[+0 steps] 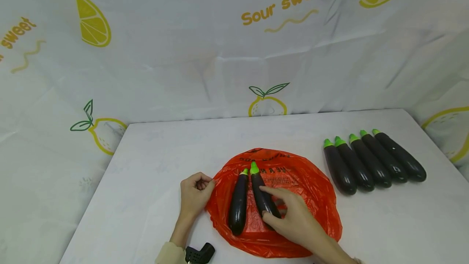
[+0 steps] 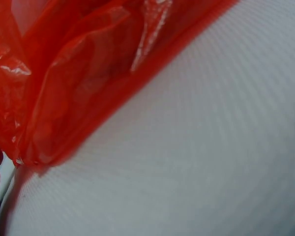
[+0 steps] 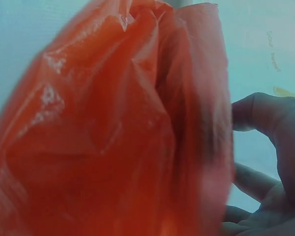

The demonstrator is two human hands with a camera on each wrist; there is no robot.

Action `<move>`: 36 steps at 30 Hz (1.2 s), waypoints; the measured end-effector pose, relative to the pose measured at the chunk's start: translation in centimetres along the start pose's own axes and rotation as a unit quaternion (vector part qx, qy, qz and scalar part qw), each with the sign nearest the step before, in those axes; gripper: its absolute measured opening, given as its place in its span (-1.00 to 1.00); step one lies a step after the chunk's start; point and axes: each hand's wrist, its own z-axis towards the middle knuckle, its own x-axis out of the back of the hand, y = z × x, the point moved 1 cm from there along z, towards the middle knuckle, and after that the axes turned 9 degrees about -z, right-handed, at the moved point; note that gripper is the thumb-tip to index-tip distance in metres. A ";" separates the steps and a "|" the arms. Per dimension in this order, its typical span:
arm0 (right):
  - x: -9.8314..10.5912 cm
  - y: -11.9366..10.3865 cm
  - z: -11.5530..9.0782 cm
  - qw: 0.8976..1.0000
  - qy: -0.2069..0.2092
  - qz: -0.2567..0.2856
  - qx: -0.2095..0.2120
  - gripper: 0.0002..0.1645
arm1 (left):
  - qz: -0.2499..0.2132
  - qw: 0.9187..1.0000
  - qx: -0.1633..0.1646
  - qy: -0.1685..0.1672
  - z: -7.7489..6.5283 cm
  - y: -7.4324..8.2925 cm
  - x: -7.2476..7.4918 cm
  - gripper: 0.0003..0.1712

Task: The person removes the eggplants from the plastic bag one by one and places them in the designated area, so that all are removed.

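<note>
While right grip (image 1: 291, 217) holds eggplant (image 1: 264, 201), green cap (image 1: 254, 168) juts beyond

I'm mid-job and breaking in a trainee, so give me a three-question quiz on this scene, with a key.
1. How many eggplants lie on the table away from the red bag?
2. True or false: the left grip is holding an eggplant.
3. Of the two eggplants at the bag, which does the right grip hold?

Key: 1. Five. 2. False; it pinches the bag's edge. 3. The right-hand eggplant.
</note>
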 end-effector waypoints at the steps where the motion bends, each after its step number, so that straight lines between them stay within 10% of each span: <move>1: 0.1 0.0 -0.1 1.000 0.002 -0.002 -0.001 -0.35 | 0.001 1.000 0.000 0.000 0.0 0.0 0.0 -0.78; 36: 4.5 1.1 -2.4 0.995 0.046 -0.066 -0.051 -0.29 | 0.002 1.000 0.002 0.000 0.0 0.2 0.0 -0.80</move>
